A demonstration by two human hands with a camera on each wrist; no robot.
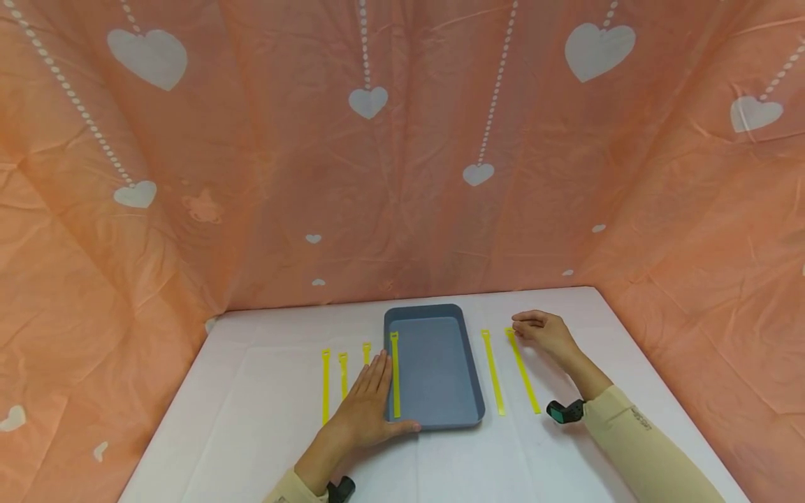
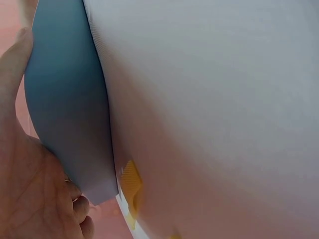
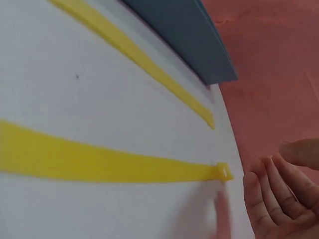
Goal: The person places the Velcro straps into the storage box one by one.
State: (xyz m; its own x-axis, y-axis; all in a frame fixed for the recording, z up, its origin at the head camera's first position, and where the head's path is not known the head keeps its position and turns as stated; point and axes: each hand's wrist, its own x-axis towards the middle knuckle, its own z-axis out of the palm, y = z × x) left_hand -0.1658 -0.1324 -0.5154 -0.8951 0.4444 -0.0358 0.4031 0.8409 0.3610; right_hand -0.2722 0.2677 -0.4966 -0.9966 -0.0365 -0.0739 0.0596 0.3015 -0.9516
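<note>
A blue-grey rectangular tray lies on the white table, with one yellow cable strap lengthwise along its left side. My left hand rests against the tray's left rim, fingers straight and thumb spread along the near edge. Over the slotted head of the rightmost strap hovers my right hand, fingers loosely bent. The right wrist view shows that strap lying flat, with a gap between thumb and fingers and nothing held. Another strap lies between it and the tray.
Left of the tray lie three more yellow straps, the outermost strap in plain sight and the others partly behind my left hand. Orange cloth with white hearts hangs at the back and both sides of the white table.
</note>
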